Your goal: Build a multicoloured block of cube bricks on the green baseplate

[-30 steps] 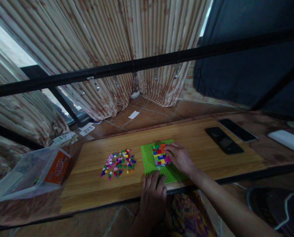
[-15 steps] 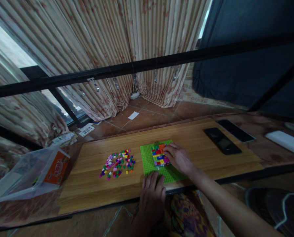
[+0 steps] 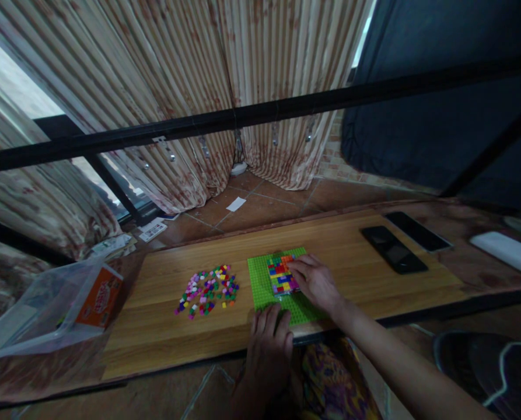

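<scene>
A green studded baseplate (image 3: 260, 286) lies on the wooden board in front of me. On it sits a block of small multicoloured toy bricks (image 3: 281, 277), mostly red, yellow, blue, purple and orange, packed closely together. My right hand (image 3: 315, 283) reaches in from the right, its fingertips pinched together at the block's right side. Whatever is between them is too small and hidden to make out. My left hand (image 3: 269, 338) rests with its fingers laid out over the baseplate's near edge, holding nothing. Left of the baseplate, loose small bricks (image 3: 207, 290) are scattered in a pile.
The wooden board (image 3: 155, 326) carries a black phone (image 3: 394, 249) on its right, with another dark flat device (image 3: 418, 230) behind it. A clear plastic box (image 3: 45, 318) with an orange label stands at the left. A black rail (image 3: 286, 109) crosses before the curtains.
My right hand has shifted very slightly left, its fingers still at the brick block's right side. My left hand stays in place on the baseplate's edge.
</scene>
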`<state>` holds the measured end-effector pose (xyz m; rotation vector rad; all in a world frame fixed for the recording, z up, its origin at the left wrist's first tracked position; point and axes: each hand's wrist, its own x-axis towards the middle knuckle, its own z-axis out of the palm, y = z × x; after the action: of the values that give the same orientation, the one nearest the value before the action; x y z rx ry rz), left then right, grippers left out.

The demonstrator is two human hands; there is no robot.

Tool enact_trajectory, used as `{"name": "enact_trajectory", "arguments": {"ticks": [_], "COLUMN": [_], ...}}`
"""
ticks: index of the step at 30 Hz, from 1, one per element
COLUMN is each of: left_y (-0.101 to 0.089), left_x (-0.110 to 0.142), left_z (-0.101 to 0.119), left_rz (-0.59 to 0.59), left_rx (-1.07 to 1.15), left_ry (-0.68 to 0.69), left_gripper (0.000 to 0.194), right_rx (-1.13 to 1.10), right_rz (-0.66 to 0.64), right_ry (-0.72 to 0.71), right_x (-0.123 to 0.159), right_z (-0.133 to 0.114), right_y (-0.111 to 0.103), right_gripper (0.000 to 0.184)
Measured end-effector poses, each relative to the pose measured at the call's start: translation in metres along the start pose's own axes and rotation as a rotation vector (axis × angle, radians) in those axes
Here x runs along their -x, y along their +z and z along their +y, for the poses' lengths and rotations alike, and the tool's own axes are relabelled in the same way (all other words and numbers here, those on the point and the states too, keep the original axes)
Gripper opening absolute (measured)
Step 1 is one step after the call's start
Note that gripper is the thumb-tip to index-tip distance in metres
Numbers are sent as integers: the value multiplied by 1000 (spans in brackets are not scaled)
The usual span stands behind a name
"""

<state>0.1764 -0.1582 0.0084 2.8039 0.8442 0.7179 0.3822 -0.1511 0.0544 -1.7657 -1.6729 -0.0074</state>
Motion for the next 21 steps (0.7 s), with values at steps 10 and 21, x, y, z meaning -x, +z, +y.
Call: {"name": "enact_trajectory", "arguments": {"ticks": [10, 21], "left_y": [5, 17], "left_x": [1, 10], "left_z": [-3, -1], "left_rz": [39, 66], "left_rx": [-35, 16], "left_ry": [15, -23], "left_gripper": [34, 38], "right_rx": [-34, -327], "right_rz": [-50, -9], "right_ry": [-12, 107], "right_x": [-2, 8], "right_z": [-3, -73], "right_y": [-8, 17], "right_gripper": [28, 22]}}
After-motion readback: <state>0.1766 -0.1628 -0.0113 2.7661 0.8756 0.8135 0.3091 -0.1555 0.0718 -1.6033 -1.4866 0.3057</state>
